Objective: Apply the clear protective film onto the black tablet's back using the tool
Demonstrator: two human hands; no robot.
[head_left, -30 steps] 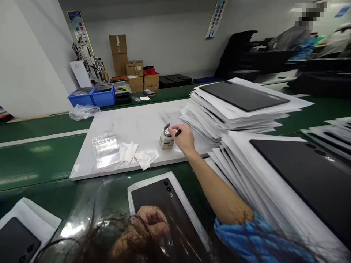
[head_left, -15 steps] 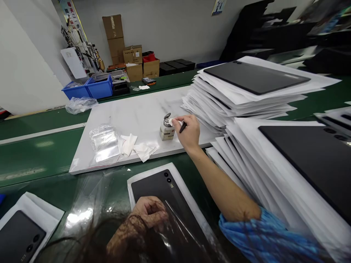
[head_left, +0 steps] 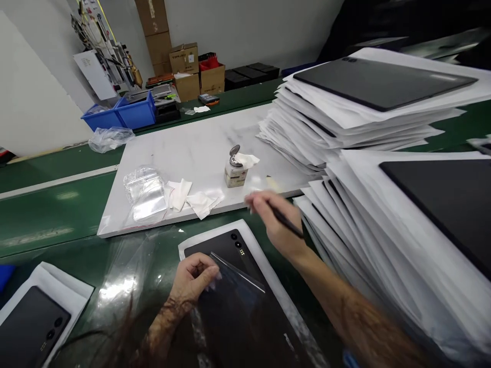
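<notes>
Before me a dark grey tablet [head_left: 222, 245] lies back up on a white wrapping sheet [head_left: 240, 227]. My left hand [head_left: 194, 278] is over it, thumb and fingers pinching the edge of a clear film [head_left: 241, 294] that spreads across the tablet's back. In my right hand [head_left: 278, 222] is a slim black pen-like tool [head_left: 288, 224]; fast motion blurs the fingertips. This hand is in the air between the tablet and a small square dispenser bottle [head_left: 235, 177]. The bottle's metal lid stands up, and a white wipe [head_left: 247, 160] lies on its top.
Clear plastic bags [head_left: 148, 191] and crumpled wipes [head_left: 203, 203] lie on a white board [head_left: 184, 153]. Tall stacks of tablets between white sheets [head_left: 307, 125] rise at right. Another tablet [head_left: 32, 322] is at lower left. Blue bins [head_left: 136, 112] stand behind.
My right hand has come back from the bottle toward me, leaving the wipe on its top. My left hand has shifted slightly up and left, still holding the film.
</notes>
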